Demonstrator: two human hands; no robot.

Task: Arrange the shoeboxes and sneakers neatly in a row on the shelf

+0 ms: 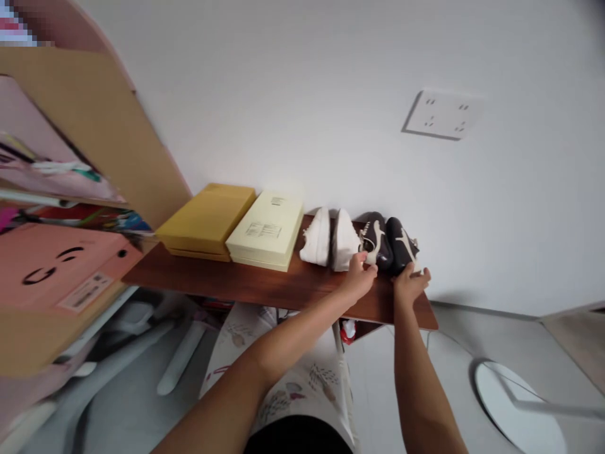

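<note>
A pair of dark sneakers with cream trim stands on the brown wooden board, against the wall. My left hand [362, 275] is closed round the heel of the left dark sneaker [380, 243], thumb and fingers on either side. At the heel of the right dark sneaker [401, 246], my right hand [410, 287] grips in the same way. Both sneakers rest on the board with their toes toward the wall. Just left of them, two white sneakers [317, 238] lie on their sides, close together.
A yellow box [208, 217] and a cream box [267, 230] sit on the left of the wooden board [265, 284]. Further left is a shelf with a pink box [61, 265]. A socket plate [444, 115] is on the wall. A round white base [517, 403] stands on the floor.
</note>
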